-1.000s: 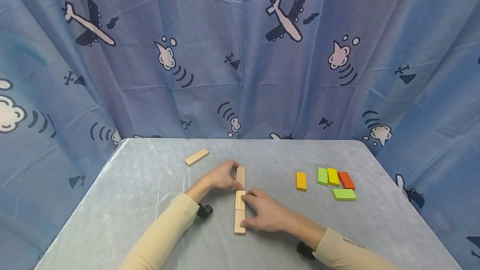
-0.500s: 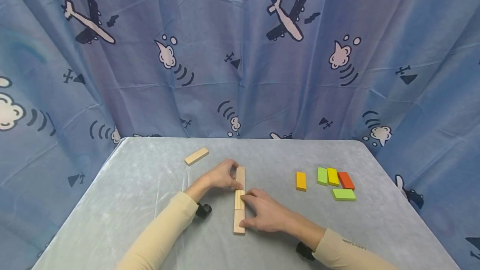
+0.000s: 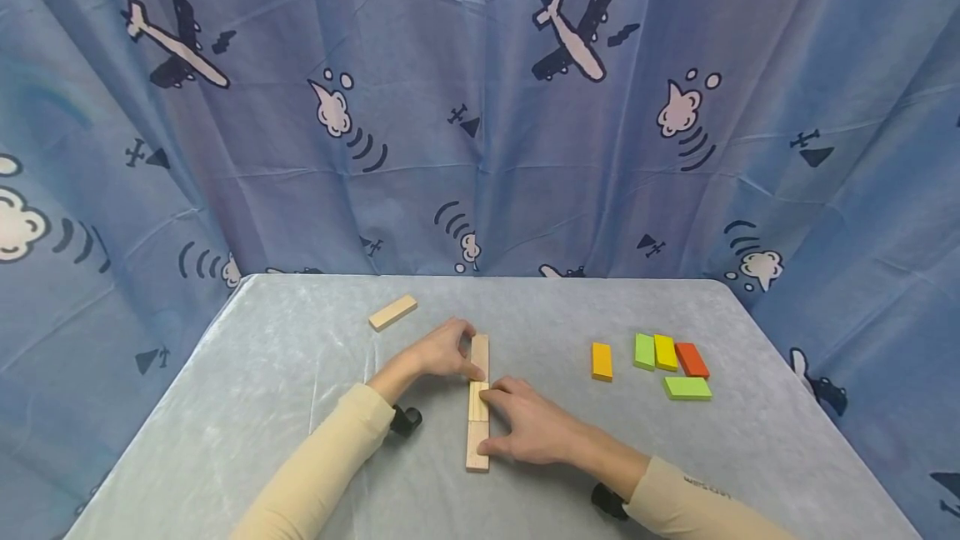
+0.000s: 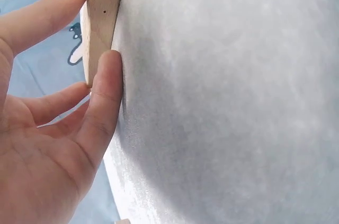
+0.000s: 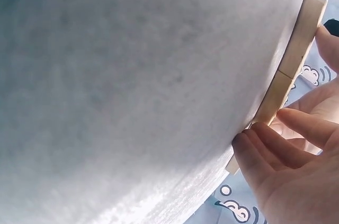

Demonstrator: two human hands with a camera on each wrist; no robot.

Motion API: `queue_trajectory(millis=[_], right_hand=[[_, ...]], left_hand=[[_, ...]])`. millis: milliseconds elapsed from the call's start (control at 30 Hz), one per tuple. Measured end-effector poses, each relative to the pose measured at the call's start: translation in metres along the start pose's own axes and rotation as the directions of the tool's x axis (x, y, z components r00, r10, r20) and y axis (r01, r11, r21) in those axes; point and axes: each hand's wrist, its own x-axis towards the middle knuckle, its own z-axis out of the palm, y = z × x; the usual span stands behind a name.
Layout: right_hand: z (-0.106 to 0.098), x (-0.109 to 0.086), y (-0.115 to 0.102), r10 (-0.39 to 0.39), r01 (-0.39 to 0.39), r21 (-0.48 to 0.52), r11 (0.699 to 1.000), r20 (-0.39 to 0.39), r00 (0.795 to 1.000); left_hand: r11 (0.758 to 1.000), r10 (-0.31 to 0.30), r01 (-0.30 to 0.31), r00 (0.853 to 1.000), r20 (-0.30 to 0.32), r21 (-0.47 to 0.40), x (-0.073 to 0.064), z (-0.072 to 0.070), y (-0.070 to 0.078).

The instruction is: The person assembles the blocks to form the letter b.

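A row of plain wooden blocks runs away from me at the table's middle in the head view: a near block (image 3: 476,457), a middle block (image 3: 475,398) and a far block (image 3: 480,352). My left hand (image 3: 444,350) is at the far block's left side; in the left wrist view its fingers (image 4: 108,70) extend along that block (image 4: 100,28) and its end. From the right, my right hand (image 3: 536,423) touches the row, its index finger at the middle block and its thumb at the near block. In the right wrist view its fingertips (image 5: 238,142) are beside the row.
Another wooden block (image 3: 393,312) lies at an angle farther back on the left. Off to the right are an orange block (image 3: 602,362), a yellow block (image 3: 665,352), a red block (image 3: 692,360) and two green blocks, one (image 3: 687,388) crosswise. A patterned curtain (image 3: 480,107) hangs behind the table.
Both hands keep their places at the row. The wooden blocks show only a very slight shift in the view, and the coloured blocks stay where they were.
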Motion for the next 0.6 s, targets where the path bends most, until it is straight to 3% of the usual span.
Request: queue_trajectory(millis=[167,333,600], right_hand=[[0.000,0.000,0.000,-0.003,0.003,0.005,1.000,0.002,1.000],[0.000,0.000,-0.001,-0.010,0.010,0.004,1.000,-0.004,1.000],[0.001,0.000,0.000,-0.008,0.008,0.002,1.000,-0.006,1.000]], left_hand=[[1.000,-0.006,0.006,1.000,0.010,0.020,-0.001,0.000,0.000],[0.999,0.028,-0.028,1.000,0.002,0.047,-0.002,-0.003,0.001],[0.995,0.065,-0.064,0.998,-0.016,0.081,-0.001,-0.021,0.003]])
